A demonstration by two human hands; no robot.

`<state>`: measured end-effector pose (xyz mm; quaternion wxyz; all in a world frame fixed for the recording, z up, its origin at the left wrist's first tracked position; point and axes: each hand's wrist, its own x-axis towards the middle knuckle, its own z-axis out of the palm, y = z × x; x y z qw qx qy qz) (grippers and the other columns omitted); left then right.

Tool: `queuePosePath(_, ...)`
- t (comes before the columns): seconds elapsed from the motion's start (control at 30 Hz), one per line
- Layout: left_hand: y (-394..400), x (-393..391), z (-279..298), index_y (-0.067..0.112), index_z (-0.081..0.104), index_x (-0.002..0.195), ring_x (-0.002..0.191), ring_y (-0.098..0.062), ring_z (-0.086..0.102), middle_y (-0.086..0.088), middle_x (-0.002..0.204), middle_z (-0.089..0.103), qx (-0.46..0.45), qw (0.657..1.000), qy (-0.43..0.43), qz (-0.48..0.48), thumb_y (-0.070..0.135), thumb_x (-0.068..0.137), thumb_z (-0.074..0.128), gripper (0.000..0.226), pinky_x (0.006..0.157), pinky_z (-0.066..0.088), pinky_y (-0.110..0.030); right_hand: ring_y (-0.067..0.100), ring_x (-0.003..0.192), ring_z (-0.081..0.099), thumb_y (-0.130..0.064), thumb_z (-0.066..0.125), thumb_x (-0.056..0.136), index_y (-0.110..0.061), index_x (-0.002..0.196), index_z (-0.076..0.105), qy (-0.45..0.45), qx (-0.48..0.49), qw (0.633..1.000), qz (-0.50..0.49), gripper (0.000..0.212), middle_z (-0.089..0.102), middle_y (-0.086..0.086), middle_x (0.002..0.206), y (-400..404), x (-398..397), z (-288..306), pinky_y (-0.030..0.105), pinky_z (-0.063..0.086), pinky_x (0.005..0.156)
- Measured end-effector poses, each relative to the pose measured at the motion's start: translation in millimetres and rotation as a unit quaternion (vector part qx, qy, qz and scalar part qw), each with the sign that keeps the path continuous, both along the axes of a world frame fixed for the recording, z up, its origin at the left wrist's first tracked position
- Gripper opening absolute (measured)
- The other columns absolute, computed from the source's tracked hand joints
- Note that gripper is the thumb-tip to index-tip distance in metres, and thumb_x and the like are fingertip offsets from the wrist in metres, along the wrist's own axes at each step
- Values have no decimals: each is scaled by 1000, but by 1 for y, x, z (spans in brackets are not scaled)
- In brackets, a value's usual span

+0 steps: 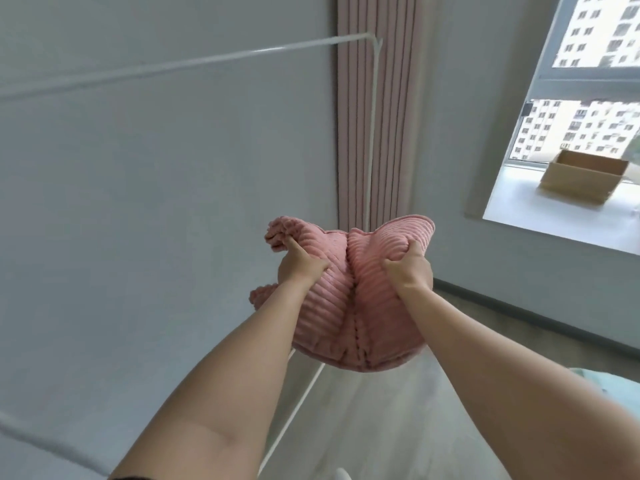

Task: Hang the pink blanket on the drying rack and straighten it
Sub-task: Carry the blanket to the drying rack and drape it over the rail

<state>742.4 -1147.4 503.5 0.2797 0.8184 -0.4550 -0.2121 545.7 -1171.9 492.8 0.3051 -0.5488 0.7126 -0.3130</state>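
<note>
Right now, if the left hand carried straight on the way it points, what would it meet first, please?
The left hand, gripping the blanket, points up and away. Beyond the cloth its line probably reaches the rack's upright post or the curtain behind it; depth is unclear.

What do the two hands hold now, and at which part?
Both hold the bunched pink blanket. The left hand grips its upper left folds, and the right hand grips its upper right side. It is not yet on the drying rack.

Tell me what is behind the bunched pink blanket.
Behind the pink blanket stand the drying rack upright and a pink curtain. Their lower parts are covered by the blanket.
</note>
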Motion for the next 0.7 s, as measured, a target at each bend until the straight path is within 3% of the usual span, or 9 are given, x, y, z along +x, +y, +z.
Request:
queuePosePath(0.27, -139, 51, 17, 8, -4, 157, 129, -35, 52, -14, 144, 51, -17, 999, 28, 35, 36, 82, 72, 110, 104, 40, -39, 35, 114, 59, -28, 59, 82, -25, 148, 30, -25, -19, 999, 35, 73, 60, 12, 129, -146, 59, 30, 37, 47, 95)
queuePosePath(0.47, -219, 78, 56, 5, -1, 156, 125, -35, 54, -15, 140, 54, -42, 997, 28, 51, 31, 81, 69, 106, 99, 42, -37, 32, 101, 59, -22, 58, 86, -20, 141, 34, -59, -38, 995, 66, 60, 59, 12, 119, -235, 94, 83, 32, 44, 82)
queuePosePath(0.63, -263, 100, 85, 2, 10, 152, 120, -33, 56, -13, 136, 55, -49, 995, 23, 88, 29, 81, 69, 97, 85, 38, -31, 37, 120, 55, -27, 62, 83, -22, 149, 24, -139, -38, 983, 111, 76, 52, 13, 138, -297, 118, 111, 41, 45, 104)
queuePosePath(0.7, -272, 103, 96, 0, 13, 151, 121, -34, 55, -15, 137, 53, -44, 994, 15, 97, 30, 80, 70, 96, 87, 39, -32, 36, 125, 51, -24, 62, 85, -24, 152, 22, -171, -36, 975, 133, 78, 48, 10, 142, -311, 125, 125, 42, 42, 107)
